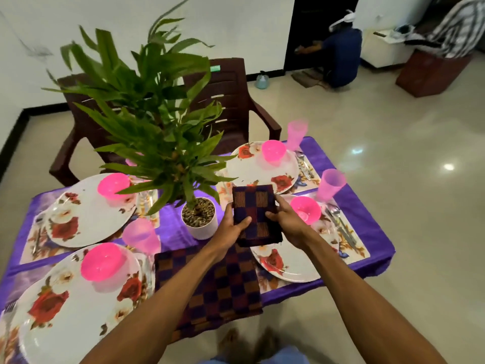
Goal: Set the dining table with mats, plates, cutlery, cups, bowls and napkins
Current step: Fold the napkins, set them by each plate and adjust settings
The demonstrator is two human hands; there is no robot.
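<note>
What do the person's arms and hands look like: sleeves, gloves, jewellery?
The left forearm and right forearm are bare to the frame's edge, with no sleeves showing. The left hand and right hand wear no gloves, and no watch, ring or bracelet shows.

— Folded checked napkin (256, 214)?
— Held level over the counter (372, 227), pinched between left hand (231, 228) and right hand (286, 223), by the near right plate (288, 267).
— And the larger checked cloth (210, 282)?
— Lying flat at the near edge, hanging over.
</note>
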